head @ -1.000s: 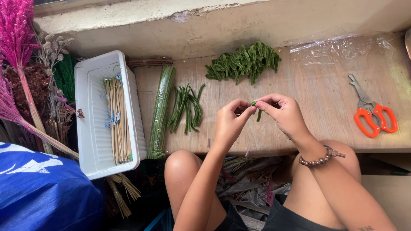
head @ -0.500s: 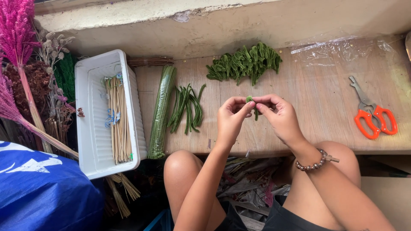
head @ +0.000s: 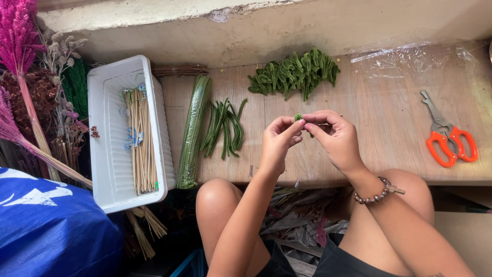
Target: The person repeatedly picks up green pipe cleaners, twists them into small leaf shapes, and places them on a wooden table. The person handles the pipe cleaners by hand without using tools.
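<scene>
Since the earlier pictures both hands have lifted slightly up the board, and the green leaf strip (head: 298, 117) that hung below the fingers a second ago is now rolled into a small curl at the fingertips. The left hand (head: 278, 142) pinches the curl between thumb and forefinger from its own side; the right hand (head: 335, 137) grasps it from the other side, thumb and forefinger closed on it, the remaining fingers loosely bent. A beaded bracelet (head: 378, 192) sits on the right wrist.

Just beyond the hands lies a heap of folded green leaf pieces (head: 296, 73). To the left of the left hand lie loose green leaf strips (head: 224, 128), and just past them a tight bundle of long green leaves (head: 192, 131). Further left stands a white plastic tray (head: 105, 169) holding thin bamboo sticks (head: 140, 141). Well to the right of the right hand lie orange-handled scissors (head: 448, 138), all on the wooden board (head: 389, 123). Dried pink and brown flowers (head: 23, 66) stand beyond the tray, above a blue bag (head: 51, 225).
</scene>
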